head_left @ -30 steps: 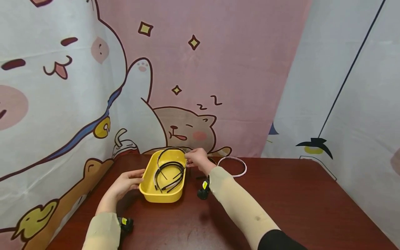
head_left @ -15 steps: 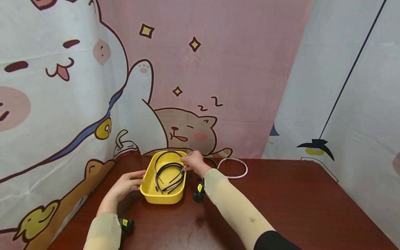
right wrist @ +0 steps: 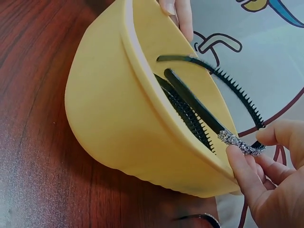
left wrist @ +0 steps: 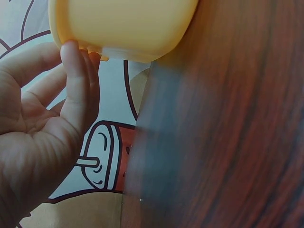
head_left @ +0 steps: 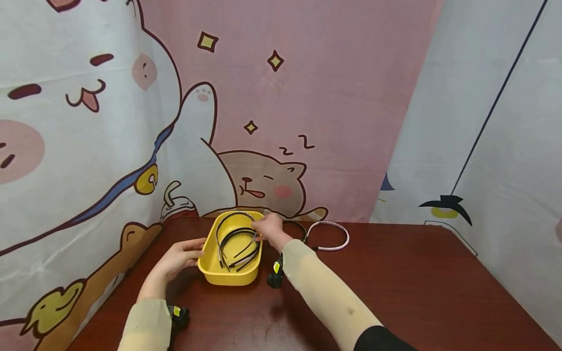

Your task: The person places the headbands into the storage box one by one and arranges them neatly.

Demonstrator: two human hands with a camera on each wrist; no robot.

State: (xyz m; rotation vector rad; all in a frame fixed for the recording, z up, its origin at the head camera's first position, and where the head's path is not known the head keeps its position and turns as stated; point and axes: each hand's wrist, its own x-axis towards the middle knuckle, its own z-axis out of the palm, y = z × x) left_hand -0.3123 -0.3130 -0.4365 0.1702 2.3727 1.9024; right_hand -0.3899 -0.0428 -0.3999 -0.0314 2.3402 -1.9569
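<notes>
My left hand (head_left: 173, 258) holds the left rim of a yellow plastic basin (head_left: 228, 279); in the left wrist view its fingertips meet the basin's wall (left wrist: 128, 28). My right hand (head_left: 269, 227), at the basin's right rim, pinches a black toothed headband (right wrist: 202, 105) by a part covered in sparkling stones. Both tips of that headband reach into the basin's mouth, and its arc stands tilted above. Under it, more dark headbands (head_left: 225, 242) lie together inside the basin; the held one partly covers them.
To the right of the basin, a pale pink-white headband (head_left: 346, 240) lies on the dark red-brown table (head_left: 395, 282). Beside it is a dark headband (head_left: 303, 229), partly hidden by my right hand and wrist. A cartoon-printed curtain (head_left: 342, 122) stands behind the table's far edge.
My right hand has shifted a little left and inward over the basin with the headband, uncovering more of the dark headband on the table. My left hand stays on the rim.
</notes>
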